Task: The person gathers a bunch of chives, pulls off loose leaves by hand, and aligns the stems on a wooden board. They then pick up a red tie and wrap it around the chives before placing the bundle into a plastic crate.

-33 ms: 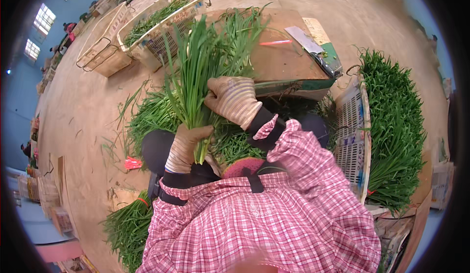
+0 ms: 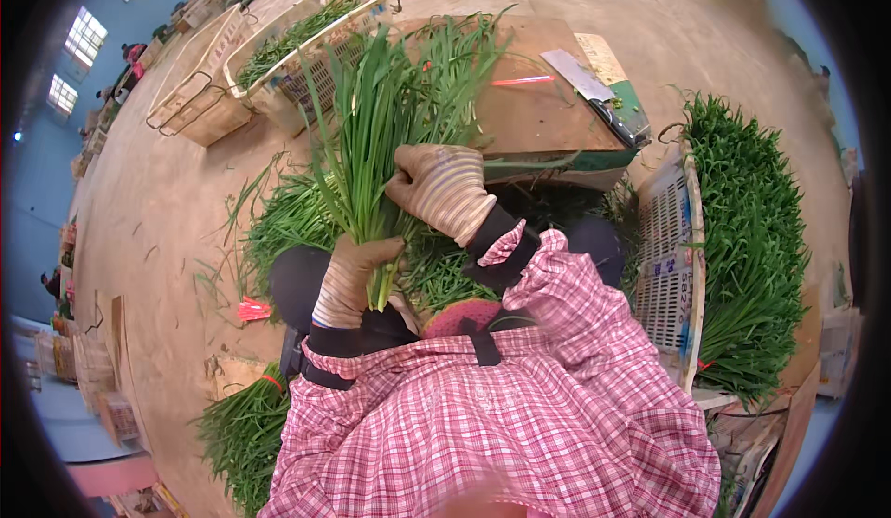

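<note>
RH side: white slatted plastic crate [image 2: 666, 235] w/ bluish printed chars + a row of digits on its long wall, running sideways in this view, partly legible. UL: tan plastic crate [image 2: 200, 100] w/ faint reddish lettering on its side, too small to read.

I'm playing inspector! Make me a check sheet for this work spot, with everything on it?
Surface: brown tabletop; leaves at its left, a red strip on it.
Job's things: leafy green bunch, roughly upright.
Clutter: greens heaped left of the bunch; red strips nearby.
Left hand: gloved, closed around the stalks.
Right hand: gloved, curled against the bunch; grip unclear.
Cables: nothing clearly seen.
Surroundings: blue wall, windows.
</note>
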A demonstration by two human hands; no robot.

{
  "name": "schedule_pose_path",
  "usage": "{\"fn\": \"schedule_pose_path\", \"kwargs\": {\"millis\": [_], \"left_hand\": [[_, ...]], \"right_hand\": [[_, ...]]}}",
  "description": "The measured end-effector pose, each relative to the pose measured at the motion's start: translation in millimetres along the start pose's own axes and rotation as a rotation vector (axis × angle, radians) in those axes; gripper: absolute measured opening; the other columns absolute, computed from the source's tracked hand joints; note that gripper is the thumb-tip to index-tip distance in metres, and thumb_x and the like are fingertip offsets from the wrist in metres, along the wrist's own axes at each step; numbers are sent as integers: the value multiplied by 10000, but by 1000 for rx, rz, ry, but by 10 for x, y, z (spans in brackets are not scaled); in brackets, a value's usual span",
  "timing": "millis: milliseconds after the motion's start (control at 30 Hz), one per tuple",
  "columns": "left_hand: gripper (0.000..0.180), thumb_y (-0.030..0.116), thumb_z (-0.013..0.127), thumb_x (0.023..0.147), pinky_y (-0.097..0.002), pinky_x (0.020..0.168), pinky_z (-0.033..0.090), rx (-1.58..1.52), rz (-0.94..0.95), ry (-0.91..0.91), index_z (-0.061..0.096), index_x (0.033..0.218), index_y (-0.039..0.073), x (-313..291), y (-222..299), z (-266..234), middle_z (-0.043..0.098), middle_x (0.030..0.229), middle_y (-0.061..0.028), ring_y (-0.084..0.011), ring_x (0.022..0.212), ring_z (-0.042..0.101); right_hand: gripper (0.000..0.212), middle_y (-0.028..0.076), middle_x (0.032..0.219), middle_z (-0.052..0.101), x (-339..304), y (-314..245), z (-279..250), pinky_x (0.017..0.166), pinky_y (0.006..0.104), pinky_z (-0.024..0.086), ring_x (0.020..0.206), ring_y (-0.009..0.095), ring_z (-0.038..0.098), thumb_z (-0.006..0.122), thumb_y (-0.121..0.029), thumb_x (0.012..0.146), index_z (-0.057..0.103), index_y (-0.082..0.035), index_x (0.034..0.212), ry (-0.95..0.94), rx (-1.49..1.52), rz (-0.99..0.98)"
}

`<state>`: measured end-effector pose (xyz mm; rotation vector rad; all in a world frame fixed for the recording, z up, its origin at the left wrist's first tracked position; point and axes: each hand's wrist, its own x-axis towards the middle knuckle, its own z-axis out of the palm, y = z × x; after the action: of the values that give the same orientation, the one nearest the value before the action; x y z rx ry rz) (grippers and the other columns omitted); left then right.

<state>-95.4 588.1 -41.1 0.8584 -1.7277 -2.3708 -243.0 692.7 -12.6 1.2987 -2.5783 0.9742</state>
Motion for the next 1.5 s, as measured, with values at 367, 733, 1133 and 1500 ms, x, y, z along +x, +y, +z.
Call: {"fn": "schedule_pose_path", "kwargs": {"millis": [367,733,1133,1500], "left_hand": [[138,27,662,784,-255,526,439,-1,85,-23,621,903,-30,-97,151,91,605,682,-43,-131,563,564],[323,129,671,816,-269,501,417,-132,91,-71,549,1097,27,-455,85,-476,589,784,-67,-149,570,513],[353,133,679,825,-265,487,354,-291,111,-216,545,1124,2,-546,-29,-540,614,891,-71,-121,557,484],[400,139,692,802,-284,447,377,-196,50,-217,526,1131,-18,-544,-15,-547,594,824,-86,-139,508,481]], "right_hand": [[307,170,703,643,-16,60,62,654,409,495,692,318,645,663,-353,738,694,-60,827,76,399,257],[171,126,865,695,-389,872,-845,765,387,523,838,263,654,644,-223,866,689,-67,917,-213,345,2],[265,123,1194,600,868,1396,-146,874,376,519,1000,309,629,577,-119,882,637,-80,1136,43,-397,-368],[198,128,1022,668,603,1262,-58,750,389,543,901,278,666,645,-215,780,697,-91,925,-427,-48,-438]]}}
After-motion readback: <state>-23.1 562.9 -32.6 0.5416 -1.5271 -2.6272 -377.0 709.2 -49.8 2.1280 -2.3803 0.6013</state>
